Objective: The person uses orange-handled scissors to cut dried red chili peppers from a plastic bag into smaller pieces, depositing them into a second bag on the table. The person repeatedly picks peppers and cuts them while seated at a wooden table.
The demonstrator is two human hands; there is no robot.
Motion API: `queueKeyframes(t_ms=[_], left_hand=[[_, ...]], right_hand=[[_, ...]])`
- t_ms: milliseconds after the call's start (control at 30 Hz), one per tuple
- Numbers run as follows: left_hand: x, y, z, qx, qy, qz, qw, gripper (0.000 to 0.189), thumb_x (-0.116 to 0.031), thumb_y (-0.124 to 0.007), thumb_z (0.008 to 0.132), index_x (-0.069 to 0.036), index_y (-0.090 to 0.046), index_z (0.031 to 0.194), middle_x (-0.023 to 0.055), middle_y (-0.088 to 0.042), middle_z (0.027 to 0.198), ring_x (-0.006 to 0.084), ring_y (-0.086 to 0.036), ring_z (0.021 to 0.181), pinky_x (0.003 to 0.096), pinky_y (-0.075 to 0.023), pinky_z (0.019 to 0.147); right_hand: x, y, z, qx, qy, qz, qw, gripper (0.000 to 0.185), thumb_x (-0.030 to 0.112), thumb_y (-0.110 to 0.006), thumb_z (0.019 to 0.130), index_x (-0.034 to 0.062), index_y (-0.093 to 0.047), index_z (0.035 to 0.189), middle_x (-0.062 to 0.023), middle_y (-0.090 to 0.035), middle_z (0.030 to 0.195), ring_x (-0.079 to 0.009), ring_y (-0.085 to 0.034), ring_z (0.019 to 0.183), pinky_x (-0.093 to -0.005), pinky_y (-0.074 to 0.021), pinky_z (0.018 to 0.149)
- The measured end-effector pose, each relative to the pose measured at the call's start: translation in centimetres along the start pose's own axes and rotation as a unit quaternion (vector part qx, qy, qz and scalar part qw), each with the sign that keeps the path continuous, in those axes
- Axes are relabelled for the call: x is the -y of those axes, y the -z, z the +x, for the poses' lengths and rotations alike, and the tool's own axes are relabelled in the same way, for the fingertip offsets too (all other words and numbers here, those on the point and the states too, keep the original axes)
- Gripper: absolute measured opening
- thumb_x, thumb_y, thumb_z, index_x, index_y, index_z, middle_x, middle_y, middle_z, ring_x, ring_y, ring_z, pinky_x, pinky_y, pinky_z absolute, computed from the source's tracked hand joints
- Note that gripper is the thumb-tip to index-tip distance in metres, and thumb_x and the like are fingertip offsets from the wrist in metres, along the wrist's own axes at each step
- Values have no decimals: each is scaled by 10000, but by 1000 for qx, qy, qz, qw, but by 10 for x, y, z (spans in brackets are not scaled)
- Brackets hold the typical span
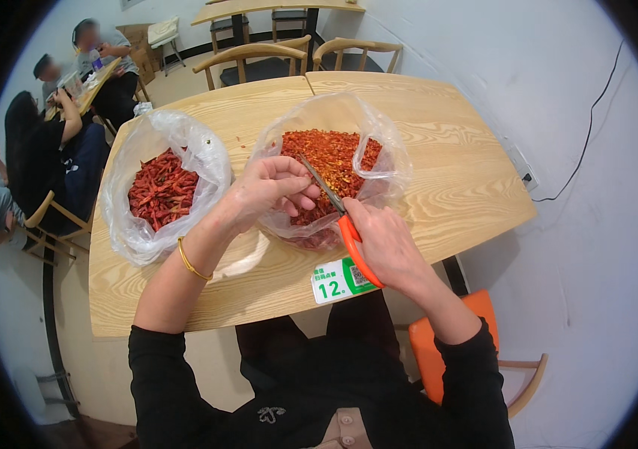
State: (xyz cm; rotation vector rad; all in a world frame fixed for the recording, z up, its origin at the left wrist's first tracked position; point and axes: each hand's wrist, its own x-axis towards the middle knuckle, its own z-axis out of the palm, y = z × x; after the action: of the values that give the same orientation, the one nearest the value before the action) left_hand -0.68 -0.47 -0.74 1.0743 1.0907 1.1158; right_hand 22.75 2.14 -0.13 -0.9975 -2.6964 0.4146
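My right hand grips orange-handled scissors, whose dark metal blades point up and left over a clear plastic bag. Cut dried red chili pieces with pale seeds fill that bag. Close to the blades, my left hand has its thumb and forefinger drawn together; whether a small piece is between them is hidden. A gold bangle circles the left wrist. To the left stands a second plastic bag, its rim spread, holding whole dried red chilies.
Both bags rest on a wooden table. A green-and-white card with a printed code lies at its near edge. Wooden chairs stand beyond, an orange chair at right. Several people sit around another table at left. A wall socket is right.
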Motion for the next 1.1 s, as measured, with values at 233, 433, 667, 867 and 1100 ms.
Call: queueKeyframes(t_ms=[233,433,667,867,1100], left_hand=[[-4,-6,-5,-10,-15,-6,1000,150,-104,-604,960,-11,-632,1075,109,-725,980,122,-699,785,221,-558,649],[-1,-9,-5,-15,-23,5,1000,164,-91,-596,955,-4,-637,1087,110,-728,973,120,-700,779,216,-550,649],[-1,-5,-2,-31,-9,40,999,130,-90,-596,953,-4,-668,1018,97,-733,939,109,-697,748,202,-544,611],[4,-7,2,-28,12,14,999,119,-119,-603,963,-20,-659,998,88,-733,941,80,-684,678,172,-510,476],[9,-2,5,-11,10,14,1000,95,-122,-597,976,-37,-635,995,55,-718,922,60,-654,680,155,-488,513]], right_hand=[[3,0,-3,-74,27,-70,994,361,158,-580,916,-27,-520,1220,-164,-609,875,-333,-601,843,-411,-367,774],[4,-1,0,-70,26,-79,994,381,153,-575,908,-33,-517,1235,-174,-616,873,-336,-607,842,-417,-370,776],[1,-1,1,-29,27,-66,997,338,136,-576,892,-34,-529,1180,-212,-639,894,-383,-617,850,-454,-427,766],[-6,1,-1,-39,34,-73,996,333,130,-582,885,-30,-532,1172,-208,-646,888,-389,-617,854,-460,-436,750],[-10,2,-3,-41,29,-68,996,360,140,-594,892,-23,-527,1206,-198,-633,890,-366,-608,843,-441,-404,755]])
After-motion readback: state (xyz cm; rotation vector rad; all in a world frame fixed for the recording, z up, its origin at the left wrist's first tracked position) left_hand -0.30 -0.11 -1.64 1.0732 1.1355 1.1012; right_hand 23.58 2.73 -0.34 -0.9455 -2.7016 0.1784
